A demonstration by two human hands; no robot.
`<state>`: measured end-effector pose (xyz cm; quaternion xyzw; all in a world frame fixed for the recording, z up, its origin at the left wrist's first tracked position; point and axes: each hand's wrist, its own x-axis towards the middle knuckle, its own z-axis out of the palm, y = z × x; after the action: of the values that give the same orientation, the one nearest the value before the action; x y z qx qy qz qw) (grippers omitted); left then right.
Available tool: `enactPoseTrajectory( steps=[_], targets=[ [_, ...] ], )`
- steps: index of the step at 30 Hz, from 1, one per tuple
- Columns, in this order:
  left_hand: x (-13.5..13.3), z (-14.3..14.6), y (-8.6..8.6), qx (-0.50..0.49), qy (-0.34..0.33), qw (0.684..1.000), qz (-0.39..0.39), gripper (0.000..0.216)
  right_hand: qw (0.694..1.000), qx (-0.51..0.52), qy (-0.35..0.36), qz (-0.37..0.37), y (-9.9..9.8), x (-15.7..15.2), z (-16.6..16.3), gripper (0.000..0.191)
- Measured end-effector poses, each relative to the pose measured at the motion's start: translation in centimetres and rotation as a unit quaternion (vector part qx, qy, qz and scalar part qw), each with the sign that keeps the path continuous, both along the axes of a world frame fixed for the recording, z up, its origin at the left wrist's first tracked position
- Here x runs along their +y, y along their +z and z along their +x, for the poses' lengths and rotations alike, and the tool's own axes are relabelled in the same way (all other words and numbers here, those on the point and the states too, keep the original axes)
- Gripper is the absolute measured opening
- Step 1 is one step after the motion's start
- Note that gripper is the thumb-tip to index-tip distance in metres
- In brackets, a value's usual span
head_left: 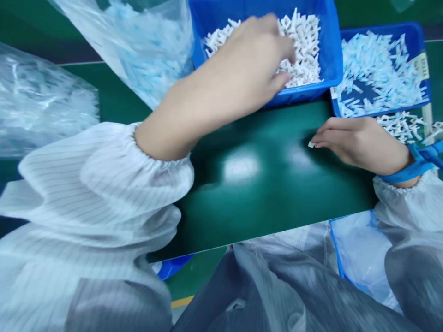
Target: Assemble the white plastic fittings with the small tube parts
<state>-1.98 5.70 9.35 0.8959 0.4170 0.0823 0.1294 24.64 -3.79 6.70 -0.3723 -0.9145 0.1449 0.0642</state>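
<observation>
My left hand (258,53) reaches over a deep blue bin (297,94) heaped with small white plastic pieces (302,41). Its fingers are curled and slightly blurred, with a gap between them and the thumb, and no piece shows in that gap. Above the green tabletop, my right hand (356,140) pinches a small white plastic piece (311,144) between thumb and fingertips; most of the piece is hidden by the fingers. A blue band circles my right wrist.
A shallower blue tray (377,112) of white-and-light-blue pieces stands at the right, with loose white pieces (401,127) in front of it. Clear plastic bags of parts (152,50) lie at the left. The green table's (263,203) front edge runs near my lap.
</observation>
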Motion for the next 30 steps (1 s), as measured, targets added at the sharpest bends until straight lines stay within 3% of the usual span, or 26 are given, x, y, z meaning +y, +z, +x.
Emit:
enactPoseTrajectory(
  steps=[4,7,10,12,15,19,22,24,26,28,30],
  targets=[
    [2.3,-0.9,-3.0,-0.034,-0.04,0.998,-0.028,0.045,0.998,-0.024,-0.039,0.037,2.7,0.6,4.7,0.025],
    [2.6,-1.2,-3.2,-0.028,-0.059,0.998,-0.018,0.051,0.996,-0.058,0.001,0.07,4.4,0.8,9.5,0.023],
    [2.2,-1.0,-2.4,-0.023,-0.038,0.998,-0.034,0.045,0.977,-0.105,-0.124,0.139,4.9,0.6,12.1,0.026],
    [2.0,-0.7,-1.9,-0.022,-0.01,0.999,-0.047,0.037,0.959,-0.123,-0.197,0.161,4.4,0.9,12.2,0.027],
    [1.7,0.0,-1.3,-0.011,0.027,0.998,-0.054,0.032,0.951,-0.152,-0.225,0.15,2.5,2.5,11.4,0.031],
    [0.4,1.0,-0.3,-0.012,0.083,0.996,-0.017,0.035,0.961,-0.165,-0.187,0.12,-0.3,6.1,11.1,0.029],
    [-0.1,1.0,-0.5,-0.006,0.106,0.994,0.014,0.055,0.972,-0.149,-0.157,0.092,-0.8,8.2,11.5,0.032],
    [0.2,0.6,-1.3,-0.019,0.068,0.996,0.05,0.072,0.978,-0.141,-0.138,0.066,-0.3,8.6,11.7,0.039],
    [0.7,-0.2,-2.3,-0.061,-0.004,0.992,0.111,0.075,0.981,-0.128,-0.134,0.051,0.4,8.2,11.9,0.043],
    [0.8,-0.8,-3.1,-0.128,-0.07,0.975,0.165,0.058,0.981,-0.106,-0.155,0.05,1.1,7.2,12.0,0.043],
    [-0.1,-0.9,-3.4,-0.2,-0.102,0.961,0.165,0.047,0.975,-0.072,-0.203,0.055,1.6,6.1,12.0,0.043]
  ],
)
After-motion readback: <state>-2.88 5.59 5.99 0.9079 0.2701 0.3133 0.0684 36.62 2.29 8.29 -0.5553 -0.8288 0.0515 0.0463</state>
